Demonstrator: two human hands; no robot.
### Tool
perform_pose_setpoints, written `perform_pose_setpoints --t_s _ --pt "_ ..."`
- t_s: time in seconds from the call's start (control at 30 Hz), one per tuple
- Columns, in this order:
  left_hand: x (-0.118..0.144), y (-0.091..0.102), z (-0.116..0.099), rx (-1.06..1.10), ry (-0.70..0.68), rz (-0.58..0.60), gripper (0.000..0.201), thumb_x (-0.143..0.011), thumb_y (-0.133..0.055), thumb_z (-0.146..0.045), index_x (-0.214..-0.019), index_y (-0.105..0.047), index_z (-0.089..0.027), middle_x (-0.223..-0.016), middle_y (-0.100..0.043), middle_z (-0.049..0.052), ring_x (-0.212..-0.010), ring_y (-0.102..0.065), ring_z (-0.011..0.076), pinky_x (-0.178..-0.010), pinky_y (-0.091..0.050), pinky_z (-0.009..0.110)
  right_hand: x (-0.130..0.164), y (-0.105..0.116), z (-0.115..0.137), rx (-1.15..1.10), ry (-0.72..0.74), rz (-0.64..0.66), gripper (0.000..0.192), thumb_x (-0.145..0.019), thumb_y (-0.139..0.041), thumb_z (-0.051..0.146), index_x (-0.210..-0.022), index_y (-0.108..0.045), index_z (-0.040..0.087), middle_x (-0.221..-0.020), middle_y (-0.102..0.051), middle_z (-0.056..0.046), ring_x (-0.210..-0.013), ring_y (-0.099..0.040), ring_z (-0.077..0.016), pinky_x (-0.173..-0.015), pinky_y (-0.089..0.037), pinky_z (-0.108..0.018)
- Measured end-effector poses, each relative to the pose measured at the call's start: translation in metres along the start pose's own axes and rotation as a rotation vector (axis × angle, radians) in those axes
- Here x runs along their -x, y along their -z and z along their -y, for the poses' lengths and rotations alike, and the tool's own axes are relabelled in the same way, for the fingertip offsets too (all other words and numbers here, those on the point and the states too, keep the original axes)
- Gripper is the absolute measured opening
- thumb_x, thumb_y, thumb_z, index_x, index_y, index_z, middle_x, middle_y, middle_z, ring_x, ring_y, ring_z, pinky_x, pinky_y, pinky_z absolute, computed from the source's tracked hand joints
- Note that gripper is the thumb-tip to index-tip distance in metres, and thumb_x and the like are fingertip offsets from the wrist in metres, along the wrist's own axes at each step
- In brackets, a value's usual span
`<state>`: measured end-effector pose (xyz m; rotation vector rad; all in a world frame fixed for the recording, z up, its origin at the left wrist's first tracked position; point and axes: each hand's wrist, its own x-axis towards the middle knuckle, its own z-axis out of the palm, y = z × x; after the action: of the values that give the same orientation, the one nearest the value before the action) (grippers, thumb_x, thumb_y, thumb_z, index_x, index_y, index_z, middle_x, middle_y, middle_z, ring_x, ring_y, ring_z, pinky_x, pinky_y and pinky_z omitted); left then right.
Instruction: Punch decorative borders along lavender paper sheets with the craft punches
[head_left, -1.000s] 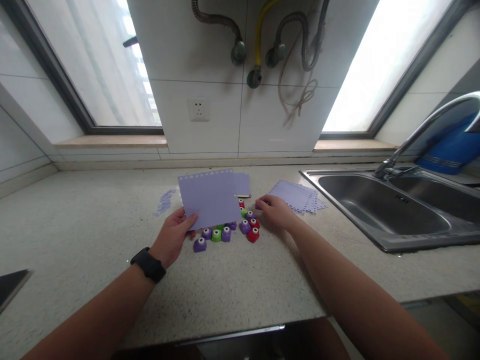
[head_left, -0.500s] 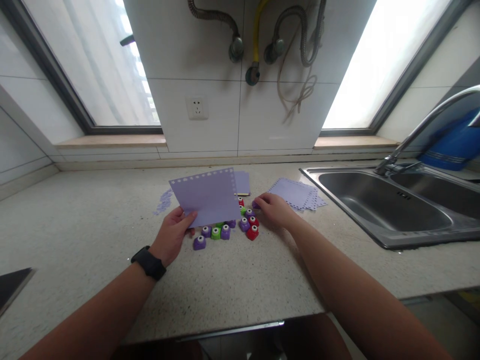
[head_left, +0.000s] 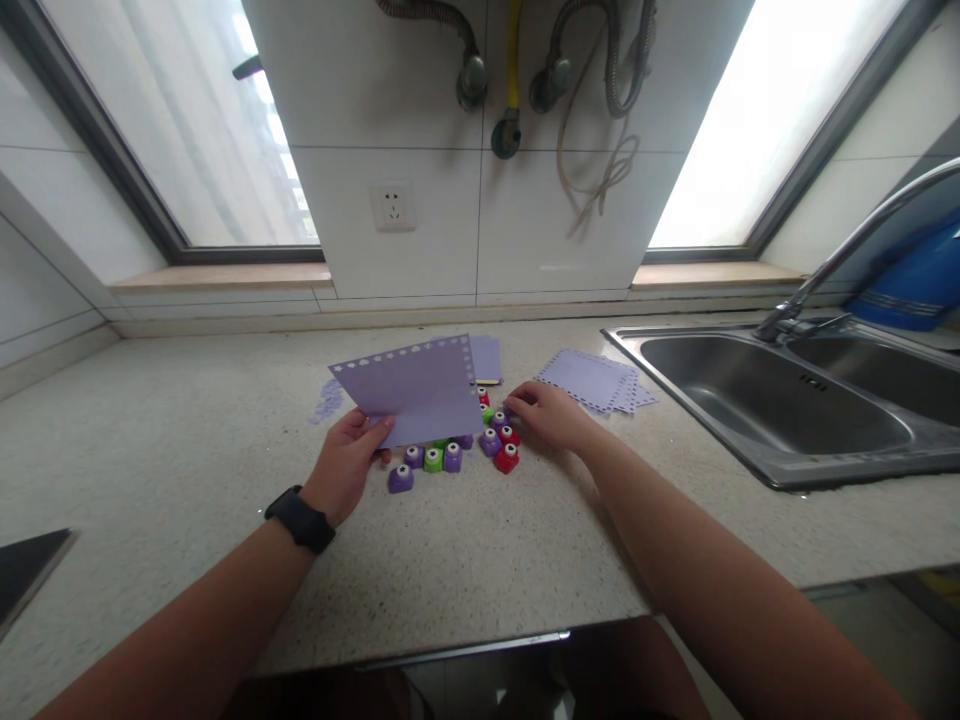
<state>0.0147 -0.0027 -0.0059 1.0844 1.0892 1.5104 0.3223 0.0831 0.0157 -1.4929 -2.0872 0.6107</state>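
Above the punches (head_left: 450,455), left hand (head_left: 346,466) tilts paper (head_left: 411,390) (pinched low).

Bright blown-out windows (head_left: 757,110), soft shadows, wide-angle edge distortion

Purple sheet (head_left: 412,390) hides some punches (head_left: 450,455); faucet (head_left: 862,235) cut off (right edge).

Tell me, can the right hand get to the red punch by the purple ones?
Probably yes: the right hand rests on the counter just beside the red punch, with nothing between them.
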Motion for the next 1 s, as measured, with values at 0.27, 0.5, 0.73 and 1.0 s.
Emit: perform_pose_setpoints --t_s 0.27,0.5,0.73,1.0 --pt "0.000 -0.001 -0.001 -0.012 0.015 0.010 0.041 -0.079 -0.084 -0.038 -0.111 -0.071 -0.016 -0.099 -0.066 0.004 -0.067 -0.051 0.0093 -0.048 -0.045 0.019 -0.001 -0.001 -0.002 0.100 0.046 0.057 0.026 -0.095 -0.061 0.043 -0.098 -0.078 0.023 -0.104 -0.075 -0.010 -0.092 -0.065 -0.0271 -0.081 -0.045 -0.042" --pt "-0.003 0.001 -0.002 -0.056 0.046 0.004 0.042 -0.082 -0.081 -0.039 -0.114 -0.069 -0.016 -0.100 -0.067 0.003 -0.066 -0.051 0.0089 -0.049 -0.044 0.018 0.006 -0.002 0.007 0.138 0.352 0.162 0.033 -0.106 -0.049 0.044 -0.119 -0.070 0.023 -0.121 -0.069 -0.008 -0.114 -0.058 -0.0257 -0.106 -0.037 -0.045" --pt "-0.020 -0.009 -0.017 -0.158 0.081 0.016 0.042 -0.080 -0.080 -0.039 -0.112 -0.069 -0.014 -0.093 -0.066 0.003 -0.063 -0.052 0.0076 -0.048 -0.042 0.016 0.009 -0.004 0.008 0.148 0.427 0.188 0.028 -0.102 -0.056 0.044 -0.110 -0.070 0.022 -0.111 -0.069 -0.009 -0.111 -0.057 -0.0257 -0.102 -0.041 -0.043" --pt "-0.097 -0.049 -0.020 -0.302 0.170 0.012 0.031 -0.078 -0.072 -0.032 -0.104 -0.069 -0.015 -0.092 -0.068 0.005 -0.061 -0.058 0.0092 -0.045 -0.038 0.017 0.007 -0.005 0.003 0.112 0.376 0.163 0.029 -0.103 -0.054 0.047 -0.110 -0.071 0.025 -0.116 -0.069 -0.007 -0.115 -0.055 -0.0260 -0.104 -0.039 -0.044"
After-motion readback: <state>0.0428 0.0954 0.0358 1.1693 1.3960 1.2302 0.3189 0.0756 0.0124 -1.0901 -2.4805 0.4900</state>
